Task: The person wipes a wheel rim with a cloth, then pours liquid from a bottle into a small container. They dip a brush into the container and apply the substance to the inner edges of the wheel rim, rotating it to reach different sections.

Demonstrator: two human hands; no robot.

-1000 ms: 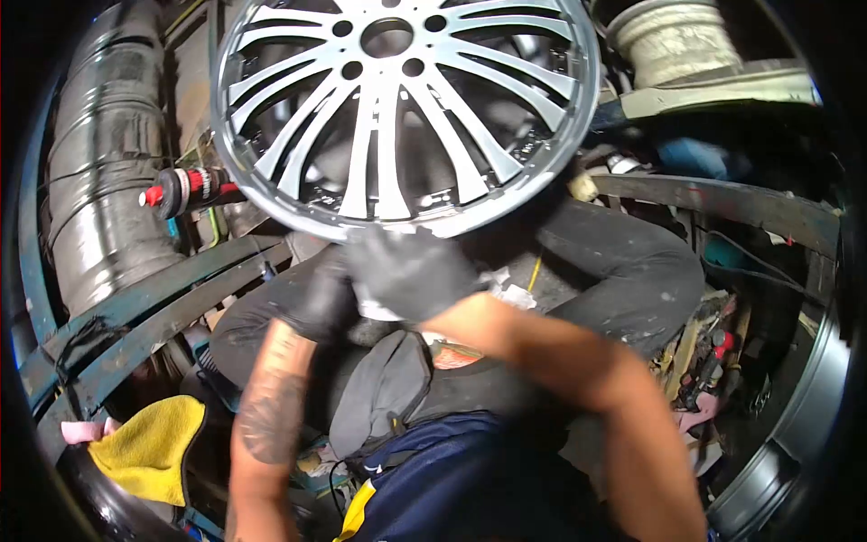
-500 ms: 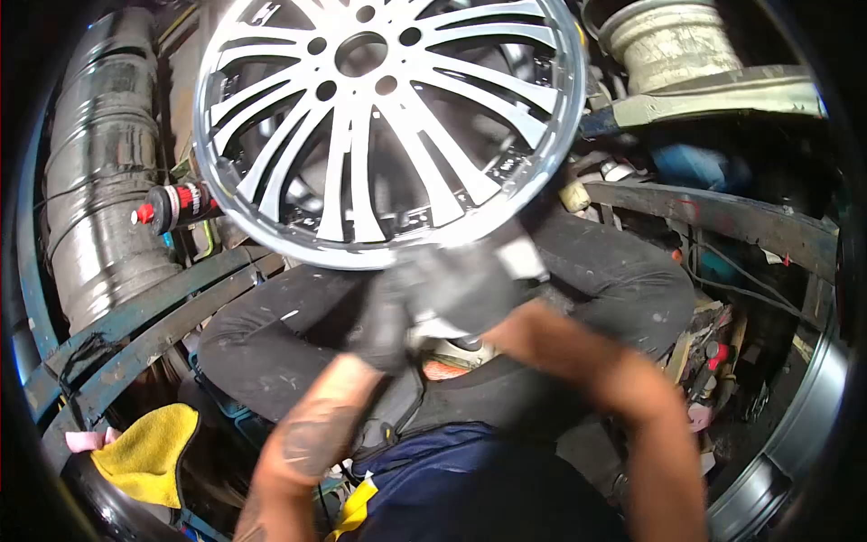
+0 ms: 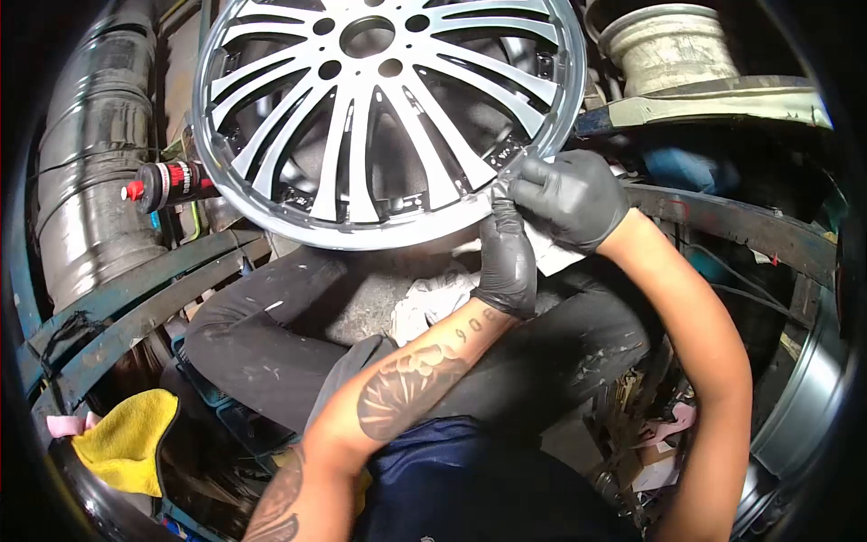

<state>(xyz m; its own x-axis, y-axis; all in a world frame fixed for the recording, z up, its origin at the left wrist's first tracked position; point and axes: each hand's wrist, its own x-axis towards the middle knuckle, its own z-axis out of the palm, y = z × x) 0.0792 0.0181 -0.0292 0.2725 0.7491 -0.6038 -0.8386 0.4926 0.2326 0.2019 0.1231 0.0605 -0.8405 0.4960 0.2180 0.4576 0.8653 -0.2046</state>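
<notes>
A car wheel rim [image 3: 424,167] with bright silver spokes and dark gaps lies face up in front of me. At its lower right lip my black-gloved left hand [image 3: 508,257] is closed, its fingertips against the edge. My right hand [image 3: 578,200], also black-gloved, is closed with bent fingers right beside the left fingertips. What the fingers pinch is too small or hidden to name. A white sheet [image 3: 555,259], paper or cloth, shows below my right hand. Crumpled white cloth [image 3: 420,307] lies between my legs.
A red and black bottle [image 3: 172,183] lies left of the rim, near a large dark cylinder [image 3: 95,172]. A yellow cloth [image 3: 131,443] hangs at lower left. Metal frame bars [image 3: 153,298] flank both sides. Another rim [image 3: 668,45] stands at upper right, and one [image 3: 804,397] at far right.
Both hands have moved up and right, from below the rim's near edge to its lower right lip. The rim has tilted slightly and shifted up. The crumpled white cloth has come into view.
</notes>
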